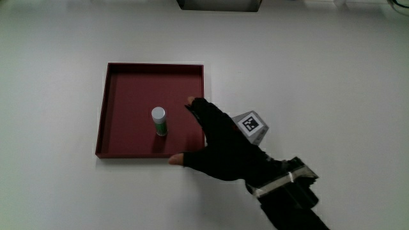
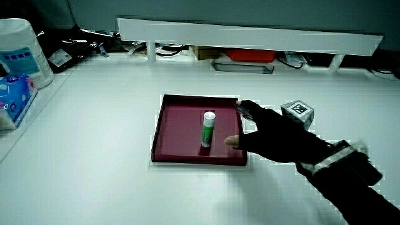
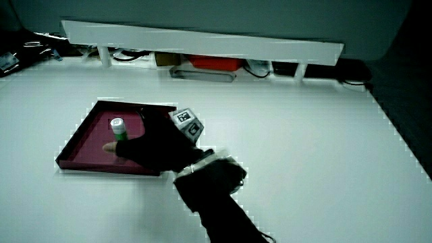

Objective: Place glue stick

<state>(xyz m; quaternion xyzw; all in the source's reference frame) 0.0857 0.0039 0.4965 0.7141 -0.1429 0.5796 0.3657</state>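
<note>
The forearm (image 1: pixel 291 198) in its dark sleeve lies nearest the camera in the main view, and the hand (image 1: pixel 220 147) reaches out from it over the edge of the red tray (image 1: pixel 115 73). The grip is open: the fingers (image 1: pixel 195 105) and thumb are spread apart and hold nothing. The glue stick (image 1: pixel 159 121) stands upright in the middle of the tray, just beside the hand but not touching it. The small patterned cube (image 1: pixel 250 124) sits on the back of the hand. The tray rests on the white surface (image 1: pixel 332 76).

In a side view the hand (image 2: pixel 275 137) is beside the glue stick (image 2: pixel 208 129), with a clear gap between them. The stick looks steady on the tray floor (image 2: pixel 178 128). A tissue pack (image 2: pixel 15 100) lies at the edge of the surface, well apart from the tray.

In a side view the hand (image 3: pixel 152 148) covers part of the tray (image 3: pixel 81 145), and only the top of the glue stick (image 3: pixel 118 127) shows past it.

The placing looks done. To finish well, the hand should probably pull away slowly toward the person, with fingers kept wide, so it does not knock the stick over.
</note>
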